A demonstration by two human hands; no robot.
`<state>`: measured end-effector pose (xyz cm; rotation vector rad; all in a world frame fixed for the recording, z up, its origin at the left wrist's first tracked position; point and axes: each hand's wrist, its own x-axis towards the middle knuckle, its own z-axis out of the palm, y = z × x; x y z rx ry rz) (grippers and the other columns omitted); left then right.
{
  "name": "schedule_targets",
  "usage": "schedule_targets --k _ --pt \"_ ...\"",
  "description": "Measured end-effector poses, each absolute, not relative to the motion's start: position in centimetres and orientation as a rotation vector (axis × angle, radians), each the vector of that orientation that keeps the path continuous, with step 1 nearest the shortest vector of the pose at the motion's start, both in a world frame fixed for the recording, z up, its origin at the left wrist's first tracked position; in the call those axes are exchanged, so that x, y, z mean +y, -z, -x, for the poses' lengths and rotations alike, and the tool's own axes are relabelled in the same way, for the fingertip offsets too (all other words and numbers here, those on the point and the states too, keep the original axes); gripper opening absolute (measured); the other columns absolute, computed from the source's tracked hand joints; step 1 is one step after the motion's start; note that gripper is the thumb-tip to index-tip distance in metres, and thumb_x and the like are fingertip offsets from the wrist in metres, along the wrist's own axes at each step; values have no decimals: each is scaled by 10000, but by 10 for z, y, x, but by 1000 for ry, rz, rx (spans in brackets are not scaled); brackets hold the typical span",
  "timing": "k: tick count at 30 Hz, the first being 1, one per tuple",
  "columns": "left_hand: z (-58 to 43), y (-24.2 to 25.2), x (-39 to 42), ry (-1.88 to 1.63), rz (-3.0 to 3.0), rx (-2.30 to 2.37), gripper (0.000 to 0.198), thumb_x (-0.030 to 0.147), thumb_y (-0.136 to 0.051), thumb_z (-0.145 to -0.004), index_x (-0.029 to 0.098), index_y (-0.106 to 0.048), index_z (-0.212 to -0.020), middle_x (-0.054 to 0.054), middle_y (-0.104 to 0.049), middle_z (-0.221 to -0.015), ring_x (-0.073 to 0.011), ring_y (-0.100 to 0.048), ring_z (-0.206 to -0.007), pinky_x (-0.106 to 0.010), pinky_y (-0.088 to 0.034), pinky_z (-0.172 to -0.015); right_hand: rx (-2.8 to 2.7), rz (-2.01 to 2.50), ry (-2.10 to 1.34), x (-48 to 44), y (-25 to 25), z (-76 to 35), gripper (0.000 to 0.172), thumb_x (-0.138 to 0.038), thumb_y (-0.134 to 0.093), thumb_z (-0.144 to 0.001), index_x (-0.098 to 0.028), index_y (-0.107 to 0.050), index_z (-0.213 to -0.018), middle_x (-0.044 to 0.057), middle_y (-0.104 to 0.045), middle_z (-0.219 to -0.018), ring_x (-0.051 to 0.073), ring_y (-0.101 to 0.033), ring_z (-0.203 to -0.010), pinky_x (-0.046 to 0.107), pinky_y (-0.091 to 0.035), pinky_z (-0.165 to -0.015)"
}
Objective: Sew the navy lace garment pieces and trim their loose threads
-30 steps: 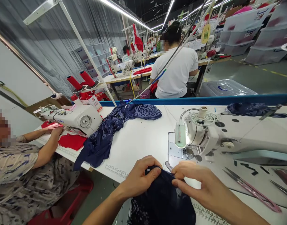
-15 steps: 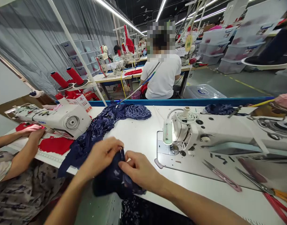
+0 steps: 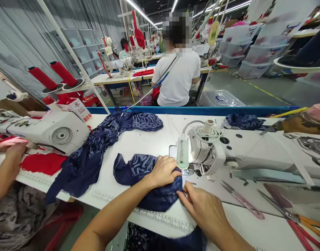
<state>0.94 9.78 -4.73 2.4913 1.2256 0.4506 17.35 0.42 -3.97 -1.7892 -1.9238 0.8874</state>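
A navy fabric piece with a pale swirl pattern lies on the white sewing table, its right end at the sewing machine. My left hand is on top of it, fingers bent and closed on the cloth just beside the needle area. At the cloth's right edge my right hand pinches the fabric between thumb and fingers. The presser foot is partly hidden behind the machine's light guard. Left of my hands sits a heap of navy patterned fabric.
Thread snips and orange-handled scissors lie to the right. At the left, a co-worker's hand is near red fabric and another sewing machine. A person in a white shirt sits ahead.
Both hands have moved right with the navy fabric, from above the table's front edge to the machine's needle area. The piece now lies flatter on the table.
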Motion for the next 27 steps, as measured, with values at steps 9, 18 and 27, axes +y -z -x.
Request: schedule_targets --k 9,18,27 --pt "-3 38 62 -502 -3051 1034 157 180 -486 -974 170 -638 -1012 -47 -678 -1004 -196 -581 -996 -513 -243 -1145 -2228 1160 56 11 60 -188 265 -220 -393 -993 -202 -641 -903 18 -576 -724 158 -543 -696 277 -374 -660" --pt "12 62 43 -588 -3127 1071 298 256 -476 -998 163 -588 -1257 -101 -638 -1285 -244 -537 -1216 -696 36 -1157 -2406 1400 184 58 57 -194 281 -111 -398 -905 -217 -615 -1049 12 -606 -612 111 -486 -454 245 -291 -461" --pt "13 60 40 -545 -3091 1106 317 255 -474 -994 180 -575 -1284 -92 -630 -1299 -266 -524 -1216 -762 55 -1112 -2509 1258 103 35 42 -213 278 -181 -349 -971 -222 -572 -809 -38 -522 -483 113 -464 -366 266 -257 -420"
